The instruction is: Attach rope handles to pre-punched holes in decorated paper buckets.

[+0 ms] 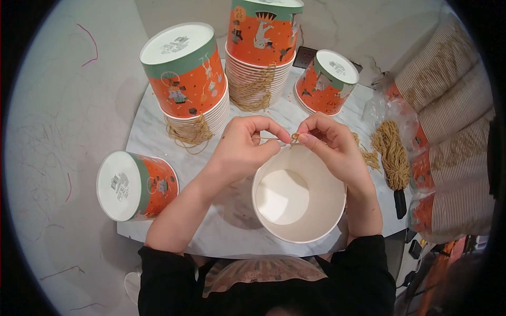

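Observation:
A large open paper bucket (pixel 299 231), white inside, stands upright in front of me with its mouth toward me. Over its far rim, thin tan string (pixel 295 137) forms a small loop or knot. My left hand (pixel 240 147) pinches the string between thumb and forefinger, just left of the loop. On the other side, my right hand (pixel 337 145) closes thumb and fingers on the loop, its wrist passing over the bucket's right rim. Whether the string is fixed to the bucket is hidden by my fingers.
Upside-down stacks of orange-and-green paper buckets (pixel 184 84) with string draped on them stand at the back, beside a taller stack (pixel 263 37). Single buckets sit back right (pixel 328 81) and left (pixel 138 185). A string bundle (pixel 392 152) and bagged bucket stacks (pixel 443 131) are at the right.

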{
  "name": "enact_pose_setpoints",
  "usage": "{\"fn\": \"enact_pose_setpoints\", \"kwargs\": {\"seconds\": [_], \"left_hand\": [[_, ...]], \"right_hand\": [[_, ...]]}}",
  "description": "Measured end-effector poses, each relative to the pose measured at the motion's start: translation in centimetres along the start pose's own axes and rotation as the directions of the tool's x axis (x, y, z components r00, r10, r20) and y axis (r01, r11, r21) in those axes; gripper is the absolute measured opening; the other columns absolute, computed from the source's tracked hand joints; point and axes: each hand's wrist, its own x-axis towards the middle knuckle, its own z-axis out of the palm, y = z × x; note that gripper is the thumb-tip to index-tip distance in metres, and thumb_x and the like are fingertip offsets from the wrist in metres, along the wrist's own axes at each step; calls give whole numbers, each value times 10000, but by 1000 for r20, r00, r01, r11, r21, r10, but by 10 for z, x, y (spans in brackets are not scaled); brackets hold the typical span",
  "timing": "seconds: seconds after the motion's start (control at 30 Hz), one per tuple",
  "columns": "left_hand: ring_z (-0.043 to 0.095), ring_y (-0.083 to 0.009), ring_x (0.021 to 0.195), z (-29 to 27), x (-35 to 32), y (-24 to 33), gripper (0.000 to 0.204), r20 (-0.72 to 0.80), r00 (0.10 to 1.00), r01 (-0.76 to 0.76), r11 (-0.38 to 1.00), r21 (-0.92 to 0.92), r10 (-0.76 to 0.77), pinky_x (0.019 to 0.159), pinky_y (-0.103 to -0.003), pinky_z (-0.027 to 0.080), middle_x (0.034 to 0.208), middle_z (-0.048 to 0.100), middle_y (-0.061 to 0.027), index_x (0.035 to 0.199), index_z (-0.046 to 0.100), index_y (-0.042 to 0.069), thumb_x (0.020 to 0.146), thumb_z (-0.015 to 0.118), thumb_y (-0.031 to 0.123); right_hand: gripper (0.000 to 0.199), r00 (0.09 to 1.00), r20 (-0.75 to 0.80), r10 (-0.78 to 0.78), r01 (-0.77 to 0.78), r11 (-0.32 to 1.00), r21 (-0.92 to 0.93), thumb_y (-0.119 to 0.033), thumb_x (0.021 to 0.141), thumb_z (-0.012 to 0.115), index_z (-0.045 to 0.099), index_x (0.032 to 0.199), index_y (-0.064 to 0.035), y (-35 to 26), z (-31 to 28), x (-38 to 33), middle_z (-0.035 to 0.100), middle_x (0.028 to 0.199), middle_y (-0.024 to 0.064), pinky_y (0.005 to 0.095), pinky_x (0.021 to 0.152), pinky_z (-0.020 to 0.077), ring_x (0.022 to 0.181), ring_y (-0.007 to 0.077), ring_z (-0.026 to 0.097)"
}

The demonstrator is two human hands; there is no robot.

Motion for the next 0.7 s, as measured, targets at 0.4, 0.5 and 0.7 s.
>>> {"fn": "enact_pose_setpoints", "kwargs": {"seconds": [0.4, 0.5, 0.7], "left_hand": [[659, -49, 694, 8, 4, -8, 223, 34, 999, -5, 975, -220, 13, 594, -212, 517, 825, 738, -37, 944, 746, -32, 960, 733, 190], [660, -52, 745, 5, 3, -5, 200, 47, 998, 54, 964, -261, -43, 638, -213, 516, 855, 737, -44, 944, 737, -26, 959, 729, 174], [471, 18, 668, -1, 2, 5, 133, 84, 990, 126, 977, -171, -113, 568, -183, 327, 817, 681, 70, 928, 758, 73, 934, 730, 203]], "right_hand": [[117, 979, -24, -203, 191, 952, -240, -78, 916, 727, 676, 991, -4, -6, 8, -2, 605, 916, 32, 264, 729, 464, 795, 117, 555], [135, 968, -34, -249, 226, 922, -314, -89, 891, 750, 671, 967, -11, -11, 9, -2, 614, 922, 53, 294, 732, 488, 800, 166, 581], [169, 968, 36, -247, 239, 874, -423, -108, 864, 776, 655, 934, -12, -8, 10, -2, 626, 900, 92, 342, 729, 516, 843, 232, 641]]}}
